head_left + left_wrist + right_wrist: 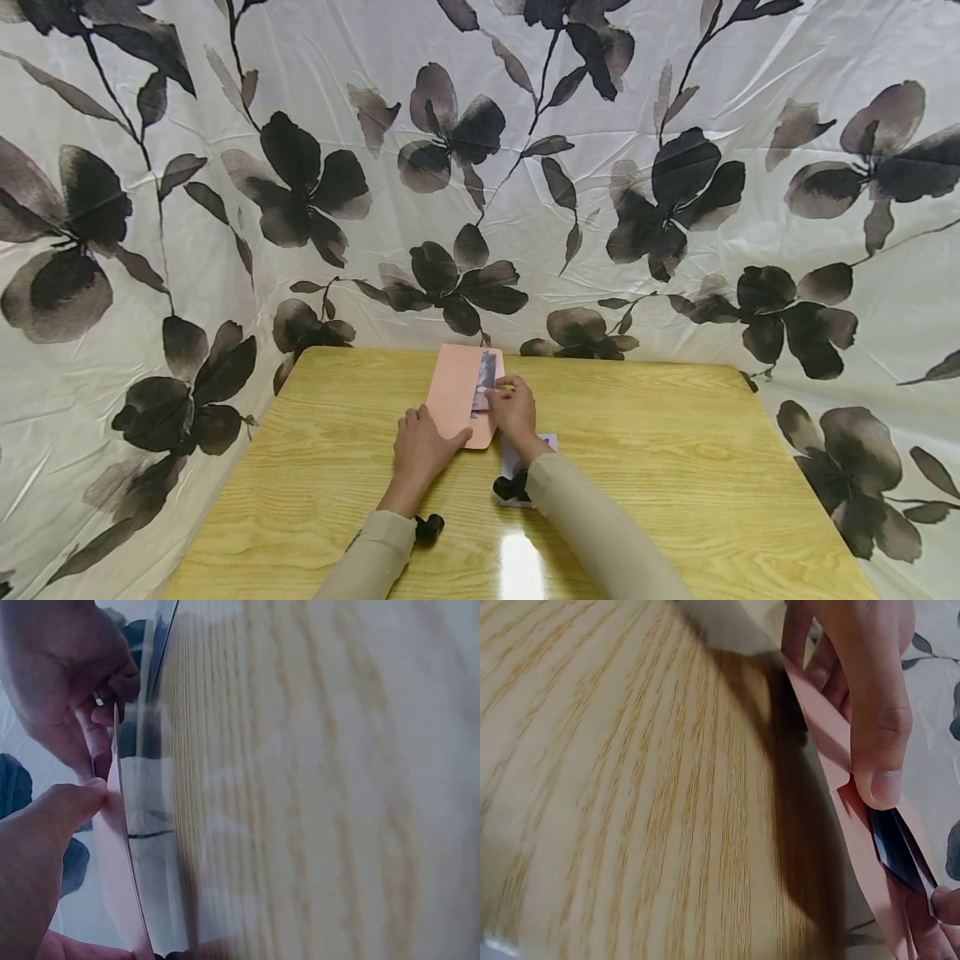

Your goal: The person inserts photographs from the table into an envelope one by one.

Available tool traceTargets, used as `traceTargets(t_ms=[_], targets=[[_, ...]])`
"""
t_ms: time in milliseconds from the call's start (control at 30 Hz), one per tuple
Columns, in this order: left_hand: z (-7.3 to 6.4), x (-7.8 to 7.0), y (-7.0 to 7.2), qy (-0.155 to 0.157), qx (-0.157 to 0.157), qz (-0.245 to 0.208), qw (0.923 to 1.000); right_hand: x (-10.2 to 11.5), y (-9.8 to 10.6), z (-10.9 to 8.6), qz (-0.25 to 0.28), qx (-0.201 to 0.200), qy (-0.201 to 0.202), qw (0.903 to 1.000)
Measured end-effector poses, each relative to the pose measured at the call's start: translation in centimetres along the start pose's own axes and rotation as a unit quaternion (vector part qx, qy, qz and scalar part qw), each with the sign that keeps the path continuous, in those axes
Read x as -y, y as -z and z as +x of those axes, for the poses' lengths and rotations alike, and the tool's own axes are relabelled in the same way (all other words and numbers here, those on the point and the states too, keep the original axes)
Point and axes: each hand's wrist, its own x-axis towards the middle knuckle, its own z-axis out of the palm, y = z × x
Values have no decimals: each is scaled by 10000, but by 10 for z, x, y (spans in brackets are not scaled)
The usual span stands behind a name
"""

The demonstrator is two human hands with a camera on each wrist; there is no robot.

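Note:
A long pink envelope (pixel 448 387), its flap side towards me, lies near the back middle of the table. My left hand (pixel 422 446) grips its left and near edge, thumb on the front face and fingers round behind, as the left wrist view shows. A photo-like printed card (pixel 486 372) sits partly within the envelope's opening along the right side. My right hand (pixel 514 408) pinches that card's edge between thumb and fingers. The right wrist view shows the glossy dark card (pixel 894 851) between the left thumb (pixel 885 784) and the right fingertips (pixel 930 926).
Another pale printed card (pixel 550 442) lies on the wooden table (pixel 637 467), partly under the right forearm. Black wrist cameras (pixel 429 530) hang at both wrists. A floral cloth (pixel 570 217) rises behind the table and along its sides.

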Motion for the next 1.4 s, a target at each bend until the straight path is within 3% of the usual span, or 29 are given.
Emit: traceTargets(t_ms=[433, 700, 1400], targets=[[0, -1, -3, -27, -35, 41, 10000, 4, -3, 0, -624, -245, -158, 9976], [-1, -1, -3, -17, -52, 33, 10000, 8, -4, -1, -658, -366, -256, 9968], [-4, -2, -3, -67, -104, 134, 9998, 5, -1, -8, -793, 118, -27, 9968]])
